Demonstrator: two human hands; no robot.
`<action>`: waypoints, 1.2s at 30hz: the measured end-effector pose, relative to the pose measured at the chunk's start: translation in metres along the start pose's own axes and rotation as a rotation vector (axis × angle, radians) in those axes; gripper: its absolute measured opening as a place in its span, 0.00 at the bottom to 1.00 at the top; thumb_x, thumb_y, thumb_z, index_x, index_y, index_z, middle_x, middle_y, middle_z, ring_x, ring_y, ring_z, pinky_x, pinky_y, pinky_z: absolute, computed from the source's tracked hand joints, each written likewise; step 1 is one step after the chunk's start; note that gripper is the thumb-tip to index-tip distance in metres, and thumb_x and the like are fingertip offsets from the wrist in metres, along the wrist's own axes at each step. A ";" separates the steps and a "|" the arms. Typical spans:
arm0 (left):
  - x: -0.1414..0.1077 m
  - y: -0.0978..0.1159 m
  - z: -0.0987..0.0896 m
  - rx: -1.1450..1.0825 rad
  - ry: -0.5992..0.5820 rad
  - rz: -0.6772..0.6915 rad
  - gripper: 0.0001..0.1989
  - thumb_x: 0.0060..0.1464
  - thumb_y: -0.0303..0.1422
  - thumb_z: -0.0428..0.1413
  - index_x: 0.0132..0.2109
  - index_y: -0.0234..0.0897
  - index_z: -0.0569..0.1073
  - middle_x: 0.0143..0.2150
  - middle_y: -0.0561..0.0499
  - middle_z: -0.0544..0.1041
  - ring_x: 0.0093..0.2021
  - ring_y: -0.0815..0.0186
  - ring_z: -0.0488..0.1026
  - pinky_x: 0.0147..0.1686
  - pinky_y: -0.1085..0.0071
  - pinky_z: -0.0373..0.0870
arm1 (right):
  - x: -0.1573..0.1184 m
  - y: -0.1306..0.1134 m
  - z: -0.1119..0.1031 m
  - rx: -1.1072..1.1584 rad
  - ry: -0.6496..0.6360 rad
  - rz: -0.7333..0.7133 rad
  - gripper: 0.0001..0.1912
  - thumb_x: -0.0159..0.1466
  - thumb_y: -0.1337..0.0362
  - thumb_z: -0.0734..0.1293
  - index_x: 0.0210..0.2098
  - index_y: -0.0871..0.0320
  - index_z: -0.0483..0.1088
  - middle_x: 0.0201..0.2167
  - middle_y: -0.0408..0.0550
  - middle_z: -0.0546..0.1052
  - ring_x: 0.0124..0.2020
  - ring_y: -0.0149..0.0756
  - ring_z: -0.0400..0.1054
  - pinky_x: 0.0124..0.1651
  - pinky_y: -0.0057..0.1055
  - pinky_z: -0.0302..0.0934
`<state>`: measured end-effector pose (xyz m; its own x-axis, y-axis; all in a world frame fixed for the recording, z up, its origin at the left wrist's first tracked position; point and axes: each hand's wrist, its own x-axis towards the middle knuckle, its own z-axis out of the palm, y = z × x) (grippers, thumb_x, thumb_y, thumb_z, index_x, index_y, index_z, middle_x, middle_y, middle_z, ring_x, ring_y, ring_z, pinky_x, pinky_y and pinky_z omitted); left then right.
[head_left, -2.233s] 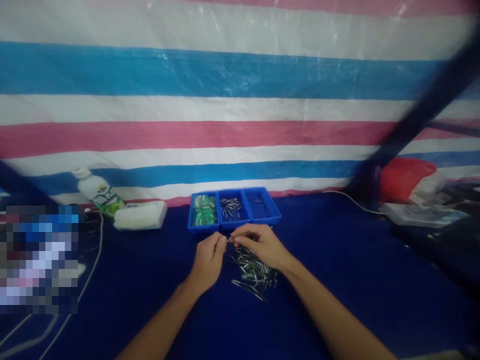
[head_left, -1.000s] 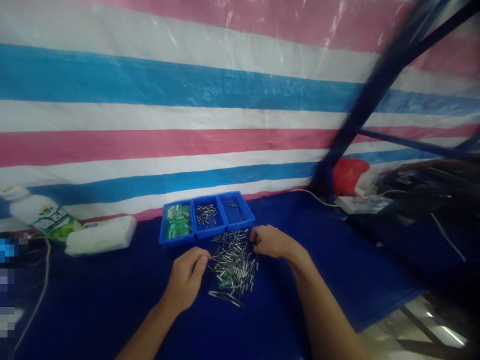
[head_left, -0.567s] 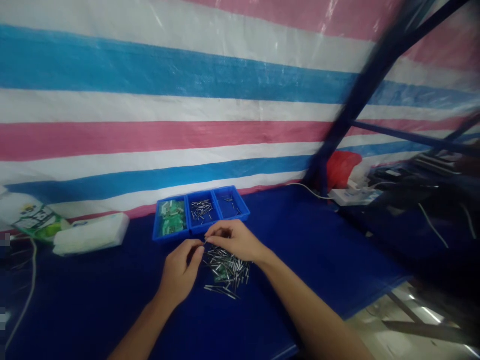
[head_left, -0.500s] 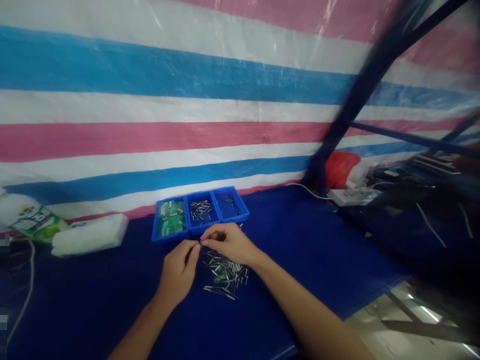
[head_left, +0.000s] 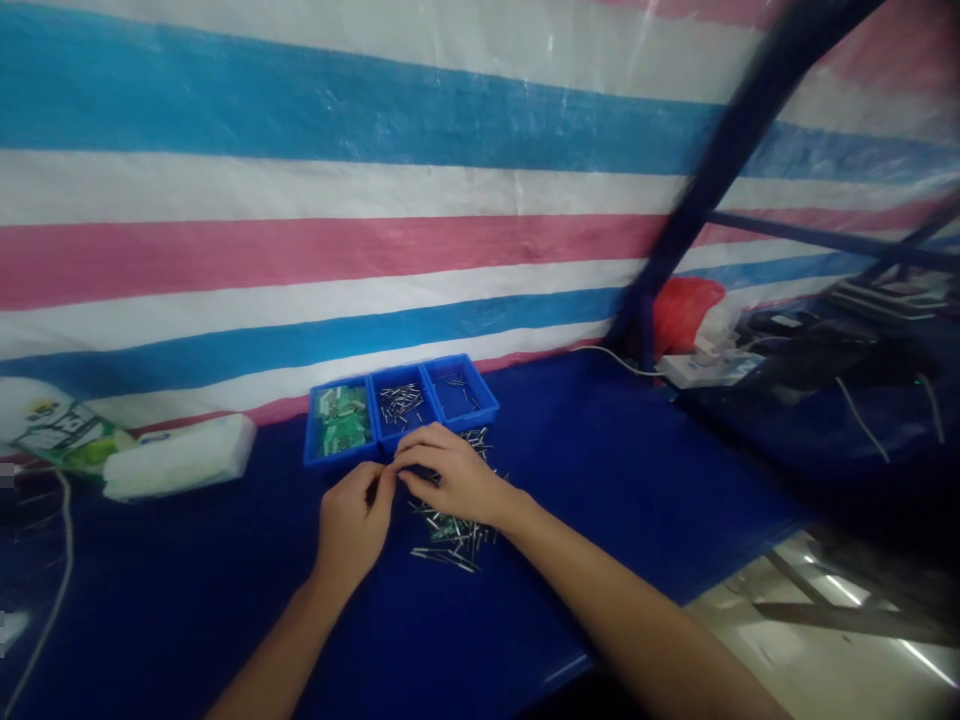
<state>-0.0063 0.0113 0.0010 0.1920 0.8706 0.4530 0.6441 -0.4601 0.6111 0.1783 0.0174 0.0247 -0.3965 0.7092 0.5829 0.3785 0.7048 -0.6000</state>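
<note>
Pin pile (head_left: pixel 450 530) lies under right hand (head_left: pixel 450 478), apparently touching it.

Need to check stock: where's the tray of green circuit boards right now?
In the head view, the green boards fill the leftmost blue tray, against the striped tarp, just beyond the left hand.

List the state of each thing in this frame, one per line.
Left hand: fingertips pinched, meeting the right hand's; what it grips is too small to tell.
Right hand: fingers curled, over the pin pile.
Pin pile: loose, scattered on the blue table.
Blue tray: open; boards left, pins middle, few pins right.
Bottle: lying tilted.
Tissue pack: lying flat.
</note>
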 end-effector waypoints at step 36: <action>-0.004 0.006 0.002 -0.016 -0.063 -0.026 0.14 0.65 0.35 0.51 0.29 0.38 0.69 0.25 0.56 0.69 0.26 0.70 0.65 0.31 0.71 0.57 | 0.003 0.014 -0.030 0.194 0.146 0.697 0.14 0.64 0.51 0.65 0.34 0.55 0.72 0.22 0.40 0.71 0.20 0.30 0.62 0.26 0.30 0.53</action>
<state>-0.0019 0.0055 0.0011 0.2218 0.8913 0.3954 0.6377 -0.4394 0.6327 0.2072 0.0295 0.0343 0.0027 0.9960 0.0895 0.3421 0.0831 -0.9360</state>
